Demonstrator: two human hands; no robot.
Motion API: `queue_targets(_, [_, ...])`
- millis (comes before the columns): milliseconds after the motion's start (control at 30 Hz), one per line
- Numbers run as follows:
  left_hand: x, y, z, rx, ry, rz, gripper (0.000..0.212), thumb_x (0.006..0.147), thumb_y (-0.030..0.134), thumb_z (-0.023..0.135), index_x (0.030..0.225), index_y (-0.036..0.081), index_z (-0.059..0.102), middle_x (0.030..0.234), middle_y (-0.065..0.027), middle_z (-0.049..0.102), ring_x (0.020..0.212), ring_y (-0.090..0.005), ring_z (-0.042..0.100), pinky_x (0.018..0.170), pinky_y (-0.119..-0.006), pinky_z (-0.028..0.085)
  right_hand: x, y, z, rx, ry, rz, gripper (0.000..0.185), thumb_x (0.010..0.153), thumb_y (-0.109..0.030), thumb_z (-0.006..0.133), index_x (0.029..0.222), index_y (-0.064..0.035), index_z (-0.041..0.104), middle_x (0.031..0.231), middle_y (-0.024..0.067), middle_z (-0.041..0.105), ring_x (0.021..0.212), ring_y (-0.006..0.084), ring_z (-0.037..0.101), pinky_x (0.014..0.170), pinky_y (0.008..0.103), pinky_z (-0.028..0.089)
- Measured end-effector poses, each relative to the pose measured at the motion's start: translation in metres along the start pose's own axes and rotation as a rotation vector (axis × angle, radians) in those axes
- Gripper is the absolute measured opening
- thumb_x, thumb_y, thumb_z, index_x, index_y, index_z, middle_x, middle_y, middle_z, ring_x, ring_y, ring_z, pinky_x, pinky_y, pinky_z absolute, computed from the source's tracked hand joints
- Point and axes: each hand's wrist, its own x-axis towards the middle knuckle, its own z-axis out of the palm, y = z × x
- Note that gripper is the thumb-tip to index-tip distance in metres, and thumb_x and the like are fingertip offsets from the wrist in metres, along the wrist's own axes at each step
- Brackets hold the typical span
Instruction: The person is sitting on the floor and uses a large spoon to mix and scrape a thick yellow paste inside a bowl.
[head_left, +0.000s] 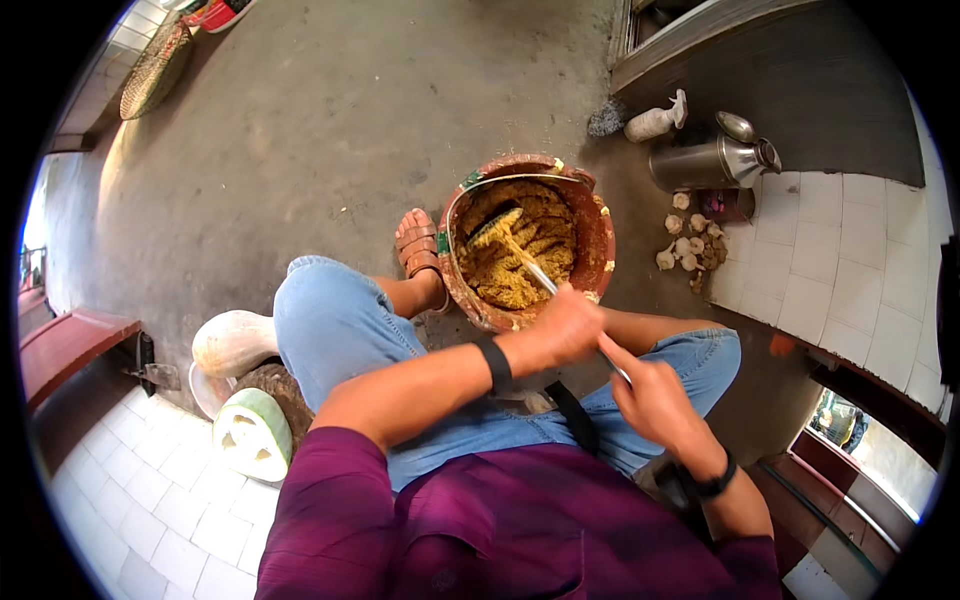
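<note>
A worn red bucket (606, 244) with a wire handle stands on the floor between my legs. Thick, grainy yellow-brown paste (551, 251) fills much of what I can see inside it. A long metal-handled ladle or spoon (541, 277) slants into the bucket, its head coated with the paste. My left hand (568, 324) is wrapped around the shaft close to the bucket's near rim. Nearer to my body, my right hand (651, 396) grips the handle's upper end, with a finger stretched along it.
Garlic bulbs (690, 244), a metal milk can (694, 165) and a spray bottle (654, 121) sit to the right by a tiled ledge (817, 232). At left are a pale gourd (232, 343), a cut gourd (253, 435) and a wooden stump (271, 386). A woven basket (156, 71) leans far left.
</note>
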Motion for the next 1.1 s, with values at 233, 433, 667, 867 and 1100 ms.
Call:
queue_targets(233, [0.013, -0.007, -0.021, 0.098, 0.181, 0.005, 0.014, 0.067, 0.021, 0.063, 0.060, 0.009, 0.063, 0.063, -0.0118, 0.063, 0.064, -0.0286, 0.063, 0.068, -0.040, 0.042, 0.008, -0.008, -0.012, 0.077, 0.087, 0.000, 0.048, 0.084, -0.005, 0.057, 0.132, -0.0062, 0.055, 0.072, 0.0262, 0.061, 0.065, 0.0421, 0.062, 0.062, 0.0488, 0.047])
queue_targets(433, [0.008, -0.099, 0.037, -0.062, -0.009, -0.068, 0.007, 0.065, 0.017, 0.068, 0.068, 0.011, 0.065, 0.070, -0.0107, 0.064, 0.075, -0.0310, 0.063, 0.071, -0.043, 0.041, 0.087, 0.028, 0.053, -0.138, 0.095, -0.059, 0.050, 0.083, -0.008, 0.054, 0.133, -0.0078, 0.054, 0.074, 0.0264, 0.063, 0.071, 0.0460, 0.061, 0.068, 0.0537, 0.049])
queue_targets(667, [0.011, 0.004, 0.004, 0.003, 0.124, 0.009, 0.011, 0.064, 0.020, 0.068, 0.063, 0.010, 0.066, 0.065, -0.0102, 0.064, 0.069, -0.0270, 0.064, 0.071, -0.040, 0.043, -0.003, 0.014, 0.002, -0.032, 0.028, 0.026, 0.052, 0.084, -0.007, 0.056, 0.136, -0.0097, 0.052, 0.070, 0.0254, 0.061, 0.064, 0.0420, 0.061, 0.063, 0.0505, 0.049])
queue_targets(867, [0.039, -0.030, -0.001, 0.054, 0.022, 0.115, 0.012, 0.070, 0.020, 0.064, 0.063, 0.011, 0.064, 0.067, -0.0094, 0.064, 0.071, -0.0282, 0.064, 0.071, -0.040, 0.043, 0.031, 0.028, 0.011, 0.181, 0.200, 0.033, 0.051, 0.086, -0.007, 0.053, 0.137, -0.0089, 0.051, 0.083, 0.0282, 0.063, 0.078, 0.0452, 0.063, 0.070, 0.0478, 0.049])
queue_targets(1100, [0.046, -0.072, 0.038, -0.021, -0.084, 0.051, 0.009, 0.069, 0.021, 0.065, 0.065, 0.013, 0.066, 0.069, -0.0091, 0.066, 0.073, -0.0302, 0.064, 0.072, -0.042, 0.042, 0.065, 0.053, 0.042, 0.102, 0.137, 0.081, 0.051, 0.089, -0.011, 0.051, 0.140, -0.0091, 0.047, 0.087, 0.0316, 0.061, 0.084, 0.0463, 0.062, 0.076, 0.0476, 0.048])
